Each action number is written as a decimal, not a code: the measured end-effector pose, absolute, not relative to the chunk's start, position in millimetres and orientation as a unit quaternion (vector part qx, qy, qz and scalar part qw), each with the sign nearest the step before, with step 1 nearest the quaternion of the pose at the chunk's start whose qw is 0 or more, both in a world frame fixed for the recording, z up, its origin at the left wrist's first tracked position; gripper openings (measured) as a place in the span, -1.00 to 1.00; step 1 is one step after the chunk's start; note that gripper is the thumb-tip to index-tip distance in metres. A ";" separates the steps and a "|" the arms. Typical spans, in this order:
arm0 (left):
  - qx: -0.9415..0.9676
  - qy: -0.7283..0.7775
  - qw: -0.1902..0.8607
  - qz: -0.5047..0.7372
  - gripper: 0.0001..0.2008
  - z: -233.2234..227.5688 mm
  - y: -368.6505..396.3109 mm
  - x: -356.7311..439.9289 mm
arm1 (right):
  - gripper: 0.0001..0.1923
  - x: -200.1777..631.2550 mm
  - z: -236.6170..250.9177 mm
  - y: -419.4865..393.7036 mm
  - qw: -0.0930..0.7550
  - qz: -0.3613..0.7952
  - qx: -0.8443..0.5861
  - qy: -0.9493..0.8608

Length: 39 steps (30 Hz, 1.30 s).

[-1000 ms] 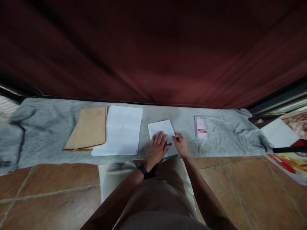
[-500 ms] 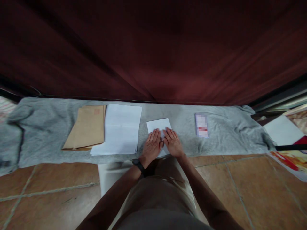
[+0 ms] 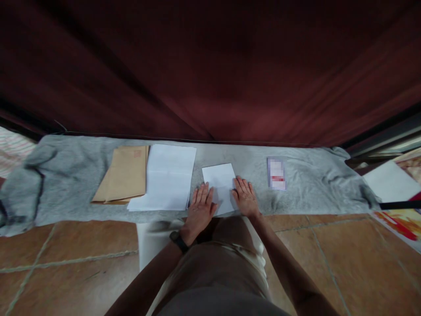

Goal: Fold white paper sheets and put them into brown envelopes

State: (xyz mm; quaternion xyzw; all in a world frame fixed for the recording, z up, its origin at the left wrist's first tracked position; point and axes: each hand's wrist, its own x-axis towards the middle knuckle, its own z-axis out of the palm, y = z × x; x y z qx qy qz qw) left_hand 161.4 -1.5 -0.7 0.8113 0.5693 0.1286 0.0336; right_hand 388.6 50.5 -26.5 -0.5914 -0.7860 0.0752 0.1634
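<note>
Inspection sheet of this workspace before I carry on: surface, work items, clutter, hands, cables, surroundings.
Surface: grey cloth, wrinkled towards both ends.
Work items: white sheet in the middle; to its left, larger white sheets, partly under brown envelopes.
Clutter: small pixelated item with a red band, right of the white sheet.
Hands: left hand and right hand open, palms down, at opposite edges of the sheet.
Cables: thin pale strand near the cloth's far left corner; whether a cable, unclear.
Surroundings: dark red drape beyond, tiled floor below.
</note>
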 end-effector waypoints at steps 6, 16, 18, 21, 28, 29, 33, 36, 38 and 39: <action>0.871 0.478 0.026 0.105 -0.51 -1.2 -27.7 174.8 | -0.50 365.4 -15.4 63.4 0.188 0.112 -0.489 -0.844; 0.882 0.468 -0.006 0.064 -0.56 6.7 -13.1 159.6 | -0.51 353.6 -18.2 74.6 0.218 0.142 -0.459 -0.850; 0.882 0.467 -0.008 0.067 -0.58 7.5 -11.5 162.3 | -0.52 349.5 -16.5 77.2 0.215 0.158 -0.439 -0.858; 0.884 0.463 -0.005 0.067 -0.62 6.9 -10.4 166.2 | -0.55 340.1 -13.1 80.3 0.202 0.187 -0.386 -0.880; 0.884 0.460 0.003 0.082 -0.60 -3.4 -11.4 164.5 | -0.59 329.0 -10.6 91.8 0.147 0.183 -0.321 -0.917; 0.884 0.459 0.005 0.087 -0.58 -5.4 -11.6 164.1 | -0.58 328.6 -11.3 94.8 0.141 0.178 -0.320 -0.920; 0.883 0.460 0.010 0.097 -0.52 -12.7 -12.4 164.4 | -0.55 326.1 -15.0 108.9 0.122 0.161 -0.323 -0.924; 0.883 0.460 0.007 0.096 -0.51 -16.4 -13.8 165.0 | -0.53 324.2 -17.9 119.5 0.112 0.153 -0.331 -0.924; 0.884 0.459 0.003 0.089 -0.51 -17.7 -14.9 165.0 | -0.53 323.5 -19.6 126.2 0.110 0.150 -0.339 -0.922; 0.885 0.457 0.002 0.085 -0.51 -18.0 -15.3 164.8 | -0.52 323.3 -20.4 129.4 0.111 0.148 -0.343 -0.921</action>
